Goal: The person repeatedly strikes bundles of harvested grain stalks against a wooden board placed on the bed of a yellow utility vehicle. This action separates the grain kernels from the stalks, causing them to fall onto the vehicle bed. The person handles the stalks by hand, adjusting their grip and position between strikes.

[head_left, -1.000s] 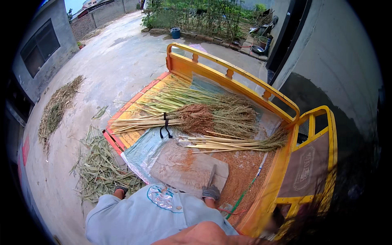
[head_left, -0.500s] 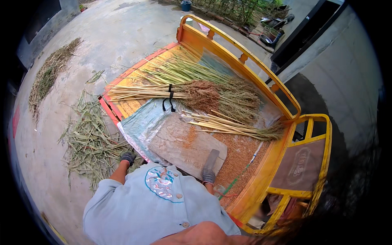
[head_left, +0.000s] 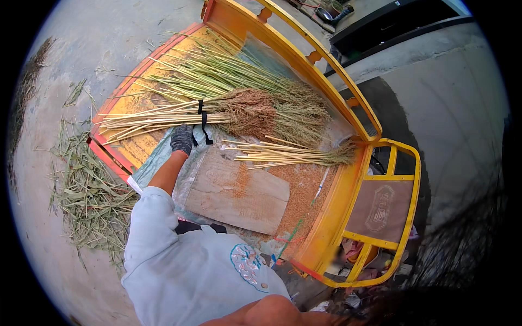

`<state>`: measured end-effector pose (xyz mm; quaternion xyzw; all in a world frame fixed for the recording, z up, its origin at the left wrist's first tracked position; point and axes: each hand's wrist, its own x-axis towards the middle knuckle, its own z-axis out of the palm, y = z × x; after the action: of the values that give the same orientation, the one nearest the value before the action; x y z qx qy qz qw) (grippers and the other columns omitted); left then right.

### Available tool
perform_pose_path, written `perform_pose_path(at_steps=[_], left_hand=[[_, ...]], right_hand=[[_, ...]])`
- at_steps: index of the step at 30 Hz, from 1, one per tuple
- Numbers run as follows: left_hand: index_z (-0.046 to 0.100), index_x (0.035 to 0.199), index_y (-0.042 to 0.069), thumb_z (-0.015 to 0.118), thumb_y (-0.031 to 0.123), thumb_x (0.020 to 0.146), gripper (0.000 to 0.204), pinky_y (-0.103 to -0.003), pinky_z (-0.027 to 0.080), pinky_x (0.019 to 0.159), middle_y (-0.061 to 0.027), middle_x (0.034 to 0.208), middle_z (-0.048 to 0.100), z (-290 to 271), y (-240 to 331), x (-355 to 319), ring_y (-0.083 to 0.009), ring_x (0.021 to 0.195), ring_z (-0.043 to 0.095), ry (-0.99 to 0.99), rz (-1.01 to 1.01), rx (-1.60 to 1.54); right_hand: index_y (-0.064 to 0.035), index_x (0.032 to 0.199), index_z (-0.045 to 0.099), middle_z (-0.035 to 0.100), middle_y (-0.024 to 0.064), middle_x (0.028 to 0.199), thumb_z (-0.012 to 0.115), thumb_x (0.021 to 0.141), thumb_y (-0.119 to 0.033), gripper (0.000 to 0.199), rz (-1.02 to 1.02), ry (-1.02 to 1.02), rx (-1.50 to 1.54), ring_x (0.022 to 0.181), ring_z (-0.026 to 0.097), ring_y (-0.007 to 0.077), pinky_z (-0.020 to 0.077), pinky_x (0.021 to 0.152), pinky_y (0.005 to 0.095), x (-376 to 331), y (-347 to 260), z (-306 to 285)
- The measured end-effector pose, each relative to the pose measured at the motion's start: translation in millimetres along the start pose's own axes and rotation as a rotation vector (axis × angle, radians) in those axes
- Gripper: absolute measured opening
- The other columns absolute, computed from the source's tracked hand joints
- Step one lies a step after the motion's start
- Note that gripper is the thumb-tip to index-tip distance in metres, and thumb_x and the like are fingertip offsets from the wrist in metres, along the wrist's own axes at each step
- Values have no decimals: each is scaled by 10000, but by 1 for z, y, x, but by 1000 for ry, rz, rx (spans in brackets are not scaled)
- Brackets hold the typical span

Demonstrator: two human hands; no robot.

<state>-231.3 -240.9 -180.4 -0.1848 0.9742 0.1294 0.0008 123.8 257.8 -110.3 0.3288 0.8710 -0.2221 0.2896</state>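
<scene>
My left hand [head_left: 182, 139], in a dark grey knitted glove, reaches across the cart bed to the lower edge of a bundle of cut stalks [head_left: 155, 120]. The back of the hand faces up and its fingertips are hidden, so I cannot tell whether it grips the stalks. Beside it a black strap [head_left: 201, 108] lies around this bundle, one end hanging down. The bundle has reddish-brown seed heads [head_left: 244, 111]. Closer to me a wooden board [head_left: 239, 193] lies on the bed with reddish grain scattered over it. My right hand is out of view.
Greener stalks [head_left: 217, 68] lie behind the bundle, and a smaller bunch of pale stalks [head_left: 283, 154] lies to its right. Loose grain [head_left: 304, 187] covers the bed beside the board. A yellow rail [head_left: 326, 57] borders the far side. Stripped leaves [head_left: 95, 201] heap on the ground at left.
My left hand has moved from beside the cart up to the strapped bundle. My right hand, which held a flat, dull grey blade-like tool over the board, has left view with it. The view has shifted.
</scene>
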Motion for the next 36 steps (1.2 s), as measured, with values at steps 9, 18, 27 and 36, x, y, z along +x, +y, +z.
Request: perform_pose_path(at_steps=[9, 18, 27, 36], left_hand=[[633, 935, 110, 448, 172, 830, 221, -437, 442, 777, -86, 890, 613, 31, -2, 76, -258, 924, 582, -73, 98, 122], [647, 1002, 110, 525, 247, 788, 282, -415, 479, 811, -131, 1025, 632, 60, -32, 118, -320, 951, 598, -444, 67, -1], [590, 821, 89, 648, 240, 780, 166, -268, 422, 407, -12, 580, 553, -100, -3, 128, -114, 472, 523, -1055, 121, -736], [525, 822, 84, 711, 204, 743, 235, -250, 350, 342, 6, 552, 474, -128, 11, 77, -89, 386, 429, -1142, 67, -1020]], right_hand=[[-56, 974, 652, 620, 245, 940, 417, 792, -565, 589, 200, -6, 12, 931, 587, 397, 461, 789, 460, -69, -7, 4], [-63, 976, 653, 622, 240, 939, 428, 786, -571, 587, 203, -10, 14, 928, 590, 393, 463, 786, 456, -76, -24, 11], [-70, 977, 653, 623, 236, 938, 439, 780, -577, 584, 190, 7, 65, 925, 592, 389, 465, 784, 451, -95, -28, 37], [-77, 979, 654, 625, 231, 936, 450, 775, -583, 583, 242, 39, 197, 922, 594, 385, 467, 781, 447, -160, -10, 76]])
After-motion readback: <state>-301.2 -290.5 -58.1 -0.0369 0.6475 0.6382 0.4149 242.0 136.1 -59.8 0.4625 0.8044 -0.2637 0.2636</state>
